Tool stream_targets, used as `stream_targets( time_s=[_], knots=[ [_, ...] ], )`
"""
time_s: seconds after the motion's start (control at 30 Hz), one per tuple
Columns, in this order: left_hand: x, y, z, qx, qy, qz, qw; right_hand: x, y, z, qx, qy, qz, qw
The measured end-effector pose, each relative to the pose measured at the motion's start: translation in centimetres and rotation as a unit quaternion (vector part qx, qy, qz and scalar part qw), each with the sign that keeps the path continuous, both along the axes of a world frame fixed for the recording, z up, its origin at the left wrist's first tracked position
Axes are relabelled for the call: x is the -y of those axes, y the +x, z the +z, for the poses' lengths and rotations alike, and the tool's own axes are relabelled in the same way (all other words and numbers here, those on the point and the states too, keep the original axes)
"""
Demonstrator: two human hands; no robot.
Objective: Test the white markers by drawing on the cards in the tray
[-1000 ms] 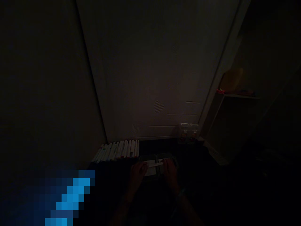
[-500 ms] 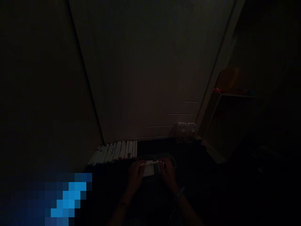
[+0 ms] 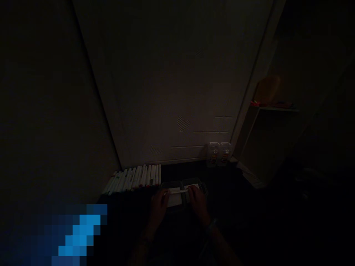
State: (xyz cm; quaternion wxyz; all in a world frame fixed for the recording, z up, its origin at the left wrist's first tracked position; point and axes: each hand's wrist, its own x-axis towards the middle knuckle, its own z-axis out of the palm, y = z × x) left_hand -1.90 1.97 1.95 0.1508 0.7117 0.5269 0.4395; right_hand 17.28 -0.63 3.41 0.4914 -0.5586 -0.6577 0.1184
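Note:
In very dim light, a slim white stick that looks like a marker point(image 3: 179, 191) lies level between my two hands. My left hand point(image 3: 160, 202) pinches its left end, and my right hand point(image 3: 198, 201) has closed fingers at its right end. Just beneath is an open clear plastic case point(image 3: 183, 183) with two halves side by side, each with something white and flat inside. To the left, several white markers point(image 3: 135, 177) form a tight row on the dark floor.
Two clear plastic cases with handles point(image 3: 218, 154) stand upright against a pale panel point(image 3: 155, 111). At right is a low cabinet point(image 3: 266, 140) with an orange object point(image 3: 267, 88) on top. A blurred blue patch point(image 3: 80, 232) covers the lower left.
The marker stays between both hands, and my right fingers have shifted slightly up at its end. The view has moved a little; the row and the cases have stayed put.

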Motion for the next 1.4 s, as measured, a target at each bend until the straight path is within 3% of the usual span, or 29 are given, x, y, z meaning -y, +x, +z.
stream_targets(
  time_s=[0.13, 0.43, 0.9, 1.23, 1.4],
  knots=[
    [0.2, 0.0, 0.1, 0.002, 0.006, 0.023, 1.0, 0.1, -0.1, -0.1, -0.003, -0.007, -0.002, 1.0],
    [1.0, 0.2, 1.6, 0.012, 0.002, -0.025, 1.0, 0.3, -0.2, 0.1, -0.051, 0.01, 0.011, 0.999],
    [0.9, 0.3, 1.3, 0.026, -0.026, -0.031, 0.999, 0.3, 0.2, 0.0, -0.078, 0.004, 0.028, 0.997],
    [1.4, 0.3, 1.9, 0.028, -0.008, -0.022, 0.999, 0.5, 0.2, 0.3, -0.08, 0.005, 0.037, 0.996],
    [1.2, 0.3, 1.3, 0.026, -0.006, -0.006, 1.0, 0.3, 0.3, -0.2, -0.071, -0.003, 0.041, 0.997]
  ],
)
